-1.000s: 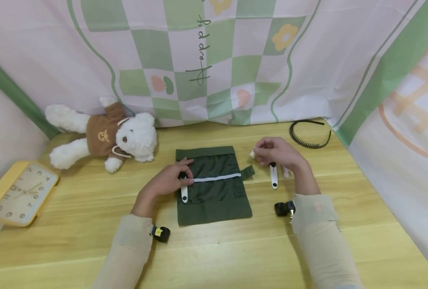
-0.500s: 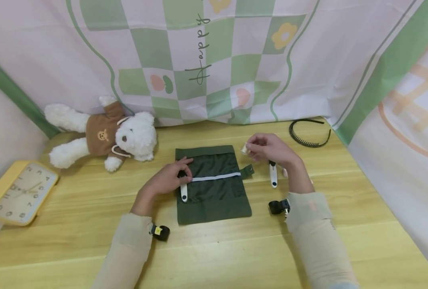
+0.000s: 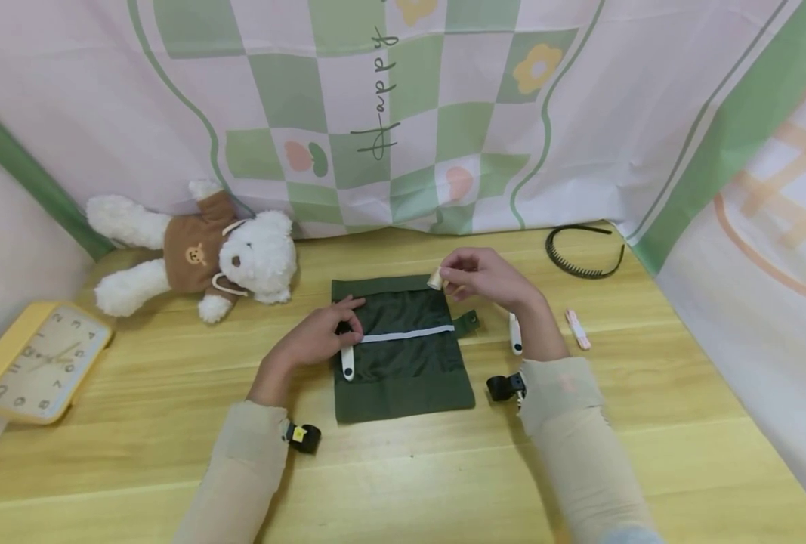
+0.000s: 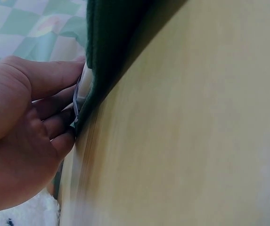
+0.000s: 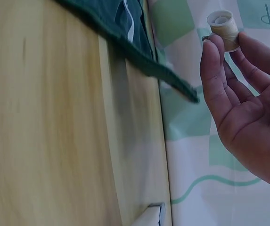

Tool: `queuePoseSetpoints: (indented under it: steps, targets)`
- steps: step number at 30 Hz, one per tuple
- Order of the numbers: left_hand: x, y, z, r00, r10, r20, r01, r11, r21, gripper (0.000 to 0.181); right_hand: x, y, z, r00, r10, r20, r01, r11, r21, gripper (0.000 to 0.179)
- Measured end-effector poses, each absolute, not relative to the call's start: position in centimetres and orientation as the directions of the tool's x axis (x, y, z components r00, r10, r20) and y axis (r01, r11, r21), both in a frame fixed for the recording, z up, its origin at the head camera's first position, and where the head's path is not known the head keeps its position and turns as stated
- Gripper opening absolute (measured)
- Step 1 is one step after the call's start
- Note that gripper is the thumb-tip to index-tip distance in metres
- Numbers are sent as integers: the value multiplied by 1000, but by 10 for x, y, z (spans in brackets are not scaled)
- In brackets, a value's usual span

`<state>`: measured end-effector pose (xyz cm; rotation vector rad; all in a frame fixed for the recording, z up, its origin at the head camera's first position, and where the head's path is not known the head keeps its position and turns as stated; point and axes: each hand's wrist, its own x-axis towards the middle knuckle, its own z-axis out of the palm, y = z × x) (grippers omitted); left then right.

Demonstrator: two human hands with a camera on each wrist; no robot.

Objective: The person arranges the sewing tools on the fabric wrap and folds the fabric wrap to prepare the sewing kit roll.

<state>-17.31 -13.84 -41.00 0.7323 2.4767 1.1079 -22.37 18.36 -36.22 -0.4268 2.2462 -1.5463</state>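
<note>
Right hand (image 3: 486,278): we are pinching the spool of pale thread (image 3: 435,280) between thumb and fingers, raised at the far right corner of the green case (image 3: 403,399). Left hand (image 3: 314,336): we are pinching the white band (image 3: 409,334) at its left end, where the white-handled tool (image 3: 347,366) is lying. For a steady carry, we are probably doing best by pressing the windings lightly, lest they slip, and by bracing the band so that the green case is not shifting.
</note>
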Motion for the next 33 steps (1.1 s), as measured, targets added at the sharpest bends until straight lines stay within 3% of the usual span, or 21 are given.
queuePoseSetpoints:
  steps: [33]
  targets:
    - [-176, -136, -410, -820, 561, -114, 299, 590, 751, 10, -227, 118, -374, -815, -568, -113, -48, 261, -964, 19]
